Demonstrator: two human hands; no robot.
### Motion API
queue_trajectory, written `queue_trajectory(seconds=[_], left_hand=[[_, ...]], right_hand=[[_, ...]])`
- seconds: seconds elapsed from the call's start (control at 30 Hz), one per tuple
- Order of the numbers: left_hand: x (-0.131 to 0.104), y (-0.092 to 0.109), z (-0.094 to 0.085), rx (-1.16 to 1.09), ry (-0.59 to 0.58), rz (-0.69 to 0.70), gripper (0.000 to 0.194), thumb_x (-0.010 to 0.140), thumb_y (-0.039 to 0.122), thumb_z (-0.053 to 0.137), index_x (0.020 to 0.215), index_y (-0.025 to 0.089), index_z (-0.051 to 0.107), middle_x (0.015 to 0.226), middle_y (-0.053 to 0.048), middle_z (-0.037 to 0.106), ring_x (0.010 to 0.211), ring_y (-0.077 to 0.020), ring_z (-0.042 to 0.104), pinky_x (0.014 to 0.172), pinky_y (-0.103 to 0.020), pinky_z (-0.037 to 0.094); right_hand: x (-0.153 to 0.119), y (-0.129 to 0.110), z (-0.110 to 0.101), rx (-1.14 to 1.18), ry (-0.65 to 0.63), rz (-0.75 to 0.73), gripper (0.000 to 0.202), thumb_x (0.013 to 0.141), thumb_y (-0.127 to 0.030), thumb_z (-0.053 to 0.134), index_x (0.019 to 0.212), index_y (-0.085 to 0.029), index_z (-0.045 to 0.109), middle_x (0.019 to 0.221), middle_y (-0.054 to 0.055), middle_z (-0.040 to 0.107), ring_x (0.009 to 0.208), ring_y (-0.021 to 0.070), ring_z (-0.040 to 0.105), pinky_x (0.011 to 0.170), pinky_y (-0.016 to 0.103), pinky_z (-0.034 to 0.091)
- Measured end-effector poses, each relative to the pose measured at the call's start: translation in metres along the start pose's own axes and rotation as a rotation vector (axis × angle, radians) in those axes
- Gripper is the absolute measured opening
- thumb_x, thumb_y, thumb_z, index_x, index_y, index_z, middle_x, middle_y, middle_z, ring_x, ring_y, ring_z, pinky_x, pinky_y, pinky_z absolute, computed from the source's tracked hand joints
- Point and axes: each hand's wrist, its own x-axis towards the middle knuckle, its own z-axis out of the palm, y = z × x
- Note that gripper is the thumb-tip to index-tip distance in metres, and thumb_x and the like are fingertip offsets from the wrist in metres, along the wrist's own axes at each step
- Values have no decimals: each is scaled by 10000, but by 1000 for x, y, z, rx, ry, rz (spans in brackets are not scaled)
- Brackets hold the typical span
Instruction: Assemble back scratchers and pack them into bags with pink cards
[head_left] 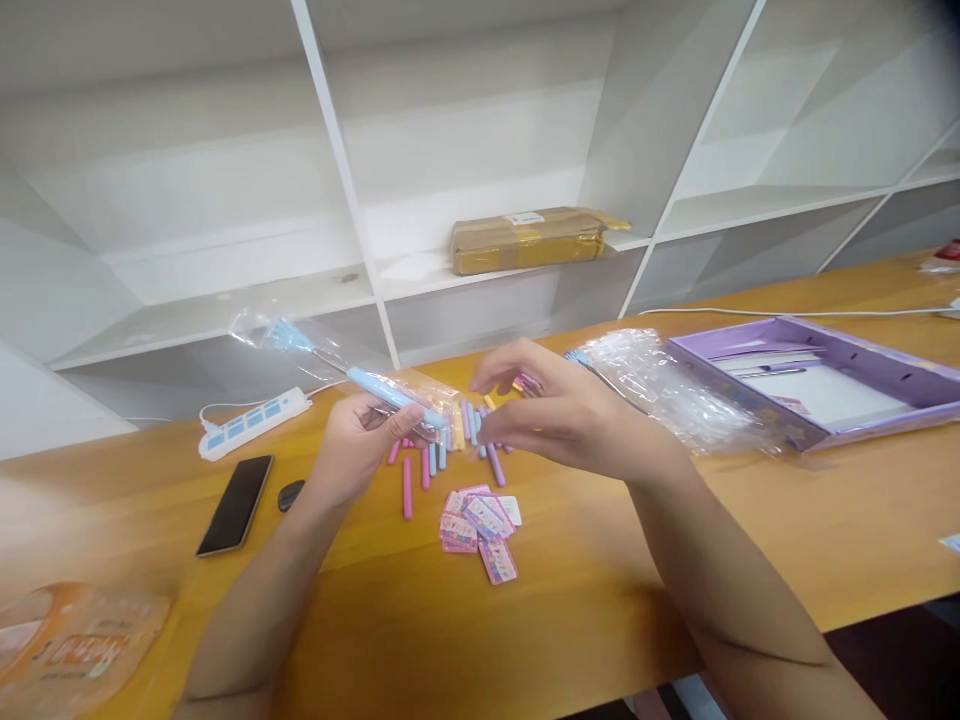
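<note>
Fingers of the left hand [352, 445] close around the lower part of a pale blue scratcher [386, 388], the thumb pressed along its handle. It lies in a clear sleeve [341, 350] and slants up and away to the left of those fingers, its claw end farthest from them. Opposite, the right hand [562, 415] has its fingers curled and parted, with a gap before the thumb and nothing visible in their grip; whether they touch the sleeve I cannot tell.

Between and below both sets of fingers, pink, blue, purple and yellow sticks [407, 488] lie loosely on the desk [585, 620]. Closer to the person than the fingers, small printed cards [487, 518] overlap in a heap. Left of the left fingers are a black phone [235, 505], a small dark object [291, 494] and, farther back, a white power strip [255, 422]. An orange bag [82, 645] sits near the desk's left edge.

Beyond the right hand, to its right, crumpled clear wraps [675, 385] lie just beside an open purple box [870, 433], with another blue claw [577, 356] at their left side. Behind the fingers, a taped carton [529, 245] rests on a white shelf [409, 285].
</note>
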Motion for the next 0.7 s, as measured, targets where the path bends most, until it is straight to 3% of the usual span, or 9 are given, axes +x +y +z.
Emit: queue_trajectory(seconds=[0.13,0.23,0.37,0.5,0.7], left_hand=[[0,3,4,38,-5,-14,401,854,515,891,866,121,815,824,-119,831,716,-215,774,670,-310,648],[-3,5,12,114,-84,-69,366,867,493,880,846,133,814,808,-101,819,738,-213,765,693,-310,635],[-7,1,21,160,-184,-133,371,861,521,873,921,158,824,854,-84,816,818,-237,762,708,-322,617],[-7,-4,18,161,-236,-138,392,921,548,808,966,159,808,906,-85,806,859,-238,752,761,-338,612],[-9,0,15,99,-295,-70,538,1036,637,596,994,136,788,984,-131,807,920,-258,761,833,-373,601]], right_hand=[[6,-8,2,-6,39,-75,203,1063,-81,586,1049,-231,723,1197,63,689,1136,199,643,930,372,535],[11,-13,11,19,37,-83,217,1099,-79,527,1091,-217,694,1077,40,747,1047,180,650,949,368,504],[14,-14,26,61,13,-22,186,1121,-125,531,1098,-206,696,1028,36,761,937,171,625,897,355,478],[14,-10,33,134,83,78,49,1088,-243,660,1065,-206,682,945,22,742,902,170,612,842,326,489],[13,-10,32,141,99,180,124,1054,-284,722,1151,-214,689,932,21,739,927,176,645,780,294,501]])
